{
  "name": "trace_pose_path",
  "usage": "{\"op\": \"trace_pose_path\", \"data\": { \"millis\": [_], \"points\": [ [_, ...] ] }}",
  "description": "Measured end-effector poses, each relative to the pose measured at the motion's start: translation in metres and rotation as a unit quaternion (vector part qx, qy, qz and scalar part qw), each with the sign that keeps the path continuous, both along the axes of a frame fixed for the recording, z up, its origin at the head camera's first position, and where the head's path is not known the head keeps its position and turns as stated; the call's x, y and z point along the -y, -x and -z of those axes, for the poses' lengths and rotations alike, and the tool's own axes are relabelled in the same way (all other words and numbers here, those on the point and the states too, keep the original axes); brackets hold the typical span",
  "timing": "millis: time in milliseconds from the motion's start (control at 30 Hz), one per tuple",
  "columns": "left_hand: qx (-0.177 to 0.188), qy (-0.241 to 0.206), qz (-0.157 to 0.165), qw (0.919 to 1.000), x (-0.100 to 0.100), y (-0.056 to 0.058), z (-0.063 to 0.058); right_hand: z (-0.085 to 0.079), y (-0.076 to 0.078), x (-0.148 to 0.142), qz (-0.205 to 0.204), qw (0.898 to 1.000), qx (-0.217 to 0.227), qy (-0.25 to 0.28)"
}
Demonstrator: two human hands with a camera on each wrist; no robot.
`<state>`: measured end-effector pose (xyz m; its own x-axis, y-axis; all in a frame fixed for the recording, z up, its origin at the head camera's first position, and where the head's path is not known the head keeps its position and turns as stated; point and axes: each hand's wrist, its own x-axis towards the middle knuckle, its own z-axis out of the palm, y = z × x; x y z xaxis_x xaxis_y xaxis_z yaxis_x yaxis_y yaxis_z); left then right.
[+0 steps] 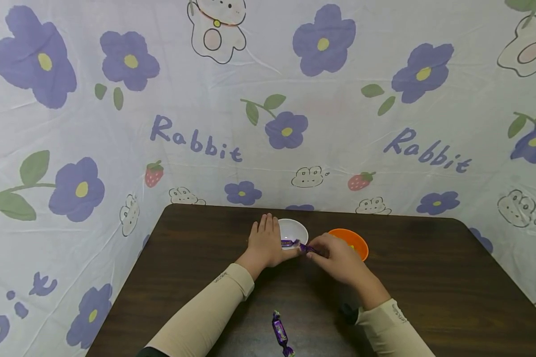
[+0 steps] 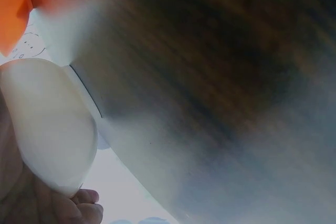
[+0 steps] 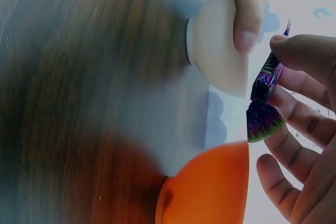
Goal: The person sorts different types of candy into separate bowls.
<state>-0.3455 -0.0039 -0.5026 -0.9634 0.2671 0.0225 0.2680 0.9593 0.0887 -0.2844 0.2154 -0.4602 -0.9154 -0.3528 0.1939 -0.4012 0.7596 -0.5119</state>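
My right hand [image 1: 341,258] pinches a candy in a shiny purple wrapper [image 3: 265,85] between thumb and fingers, beside the white bowl's rim. One twisted wrapper end flares free. The white bowl [image 1: 297,228] stands at the table's far side; my left hand [image 1: 265,243] holds it, fingers along its left side and thumb across the near side. Against the bowl's inside a purple wrapper piece [image 1: 287,243] shows; whether it is a separate candy I cannot tell. Just behind my right hand is an orange bowl [image 1: 361,241] with something yellow inside, partly hidden.
Another purple-wrapped candy [image 1: 280,332] lies on the dark wood table [image 1: 196,248] near the front, between my forearms. A white cloth [image 1: 268,178] printed with flowers hangs behind the table's far edge. Under my right cuff sits a black object [image 1: 349,314].
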Motion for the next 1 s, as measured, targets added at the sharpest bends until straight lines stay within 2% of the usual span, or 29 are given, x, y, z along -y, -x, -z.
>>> {"op": "trace_pose_path", "data": {
  "millis": [167, 600, 800, 1000],
  "points": [
    [0.0, 0.012, -0.002, 0.9999, 0.0, 0.0, -0.001, -0.001, 0.003, -0.006, 0.001, 1.0, -0.008, 0.006],
    [0.003, 0.002, -0.002, 1.0, 0.001, 0.002, 0.002, -0.002, 0.01, -0.011, 0.013, 1.0, -0.01, -0.006],
    [0.011, -0.001, -0.002, 0.9999, 0.0, 0.001, 0.001, -0.008, 0.016, -0.005, 0.025, 1.0, -0.009, -0.015],
    [0.009, 0.001, 0.001, 1.0, 0.0, 0.0, -0.002, -0.017, 0.026, 0.007, 0.02, 0.999, -0.029, -0.032]
  ]
}}
